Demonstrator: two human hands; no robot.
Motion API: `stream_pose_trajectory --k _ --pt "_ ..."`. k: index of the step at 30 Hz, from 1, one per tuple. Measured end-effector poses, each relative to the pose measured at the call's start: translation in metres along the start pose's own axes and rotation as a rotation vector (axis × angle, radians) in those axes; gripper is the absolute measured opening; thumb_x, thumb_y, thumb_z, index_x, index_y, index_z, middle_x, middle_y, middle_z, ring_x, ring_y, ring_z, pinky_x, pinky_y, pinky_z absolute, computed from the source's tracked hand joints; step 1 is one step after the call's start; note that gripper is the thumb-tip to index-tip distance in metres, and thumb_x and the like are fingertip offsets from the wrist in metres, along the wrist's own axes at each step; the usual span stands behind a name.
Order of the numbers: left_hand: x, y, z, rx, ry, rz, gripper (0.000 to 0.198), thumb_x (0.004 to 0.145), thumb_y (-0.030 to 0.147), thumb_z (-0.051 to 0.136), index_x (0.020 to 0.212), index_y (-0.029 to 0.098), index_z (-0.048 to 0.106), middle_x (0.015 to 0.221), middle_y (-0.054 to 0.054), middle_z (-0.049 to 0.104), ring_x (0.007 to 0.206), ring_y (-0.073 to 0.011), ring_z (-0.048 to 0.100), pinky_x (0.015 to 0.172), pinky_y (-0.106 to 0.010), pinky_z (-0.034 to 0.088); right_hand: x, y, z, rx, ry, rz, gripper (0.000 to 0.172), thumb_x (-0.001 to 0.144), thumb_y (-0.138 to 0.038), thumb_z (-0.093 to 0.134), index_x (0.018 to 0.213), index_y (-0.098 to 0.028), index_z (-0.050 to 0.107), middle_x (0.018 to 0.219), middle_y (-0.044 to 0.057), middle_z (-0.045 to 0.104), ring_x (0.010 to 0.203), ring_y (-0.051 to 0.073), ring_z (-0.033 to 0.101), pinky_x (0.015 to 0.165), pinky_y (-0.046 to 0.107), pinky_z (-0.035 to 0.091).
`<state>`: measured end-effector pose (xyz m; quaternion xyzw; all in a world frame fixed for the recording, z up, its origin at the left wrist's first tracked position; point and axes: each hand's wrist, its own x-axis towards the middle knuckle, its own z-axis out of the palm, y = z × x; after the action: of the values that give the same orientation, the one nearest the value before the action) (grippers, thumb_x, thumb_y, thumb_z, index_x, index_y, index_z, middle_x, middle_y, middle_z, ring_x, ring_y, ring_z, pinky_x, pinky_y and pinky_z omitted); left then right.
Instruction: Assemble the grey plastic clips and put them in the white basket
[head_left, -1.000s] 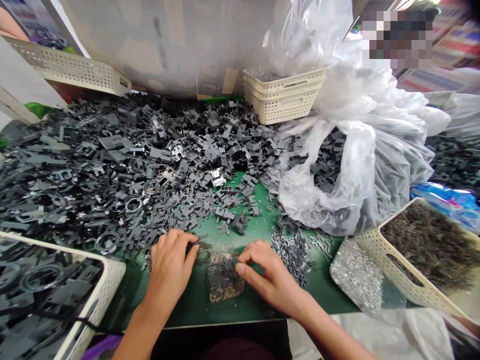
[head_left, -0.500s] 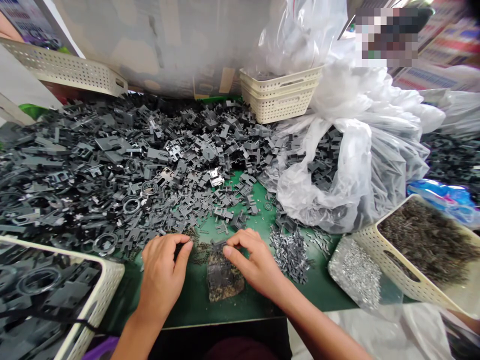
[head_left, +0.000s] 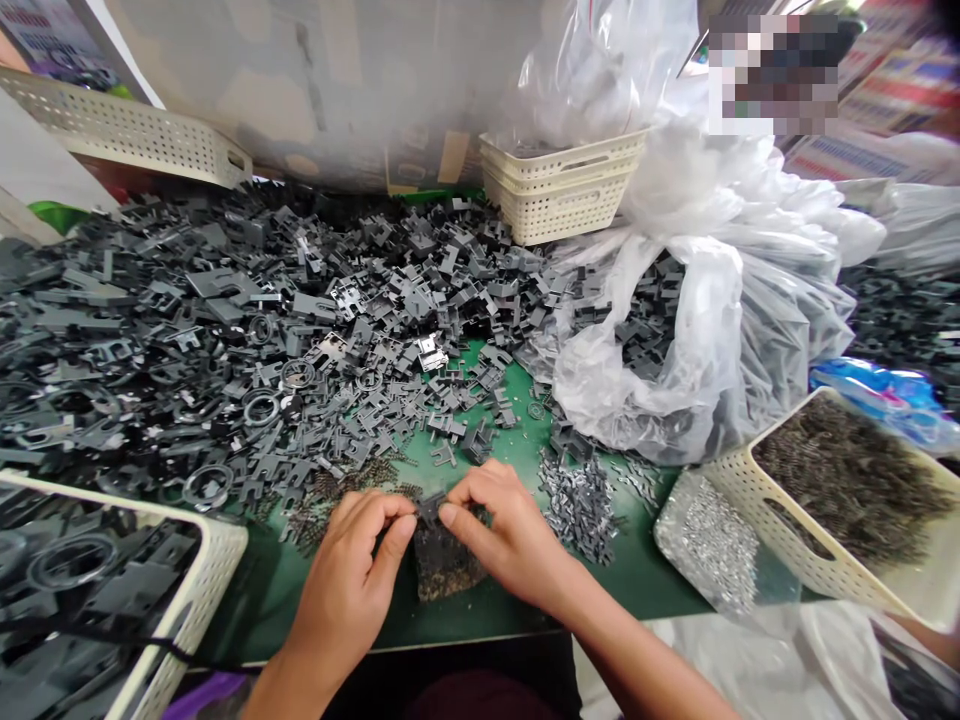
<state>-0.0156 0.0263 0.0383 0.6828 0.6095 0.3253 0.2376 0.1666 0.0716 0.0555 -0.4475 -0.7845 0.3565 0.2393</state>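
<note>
At the front of the green bench a dark, worn block [head_left: 446,572] with a rough, speckled side lies between my hands. A small dark grey plastic part [head_left: 430,508] sits on its top edge. My right hand [head_left: 510,530] pinches that part from the right with thumb and forefinger. From the left, my left hand [head_left: 352,570] meets it with thumb and forefinger pressed together; whatever is between those fingertips is too small to make out. Beside and behind my left hand lies a loose pile of small brown springs [head_left: 319,505].
A big heap of dark grey plastic parts [head_left: 360,300] covers the back and left. Small metal pieces [head_left: 581,505] lie right of the block. A basket of parts [head_left: 217,560] stands front left, a basket of springs [head_left: 847,490] right, near a bag of silvery bits [head_left: 709,540].
My left hand has moved right, from over the springs to the plastic part on the block. My right hand stays at the part, shifted slightly, uncovering more springs on the left.
</note>
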Motion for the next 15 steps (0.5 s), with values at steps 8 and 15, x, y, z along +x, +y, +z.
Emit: stream_pose_trajectory --k 8,15 --pt "-0.011 0.005 0.012 0.109 0.087 0.230 0.011 0.092 0.019 0.046 0.098 0.024 0.053 0.089 0.000 0.065 0.089 -0.0172 0.058 0.101 -0.037 0.035 -0.015 0.006 -0.001 0.336 -0.073 0.177 0.037 0.093 -0.046 0.048 0.068 -0.019 0.053 0.068 0.000 0.057 0.070 0.015 0.050 0.068 0.027 0.037" --pt "-0.039 -0.018 0.026 0.222 -0.007 0.186 0.052 0.088 0.032 0.055 0.134 0.017 0.037 0.123 -0.011 0.058 0.114 -0.0245 0.053 0.100 -0.043 0.039 -0.041 0.022 0.007 0.247 -0.063 0.266 0.040 0.093 -0.048 0.047 0.066 -0.018 0.052 0.068 -0.001 0.055 0.071 0.016 0.048 0.073 0.030 0.033"
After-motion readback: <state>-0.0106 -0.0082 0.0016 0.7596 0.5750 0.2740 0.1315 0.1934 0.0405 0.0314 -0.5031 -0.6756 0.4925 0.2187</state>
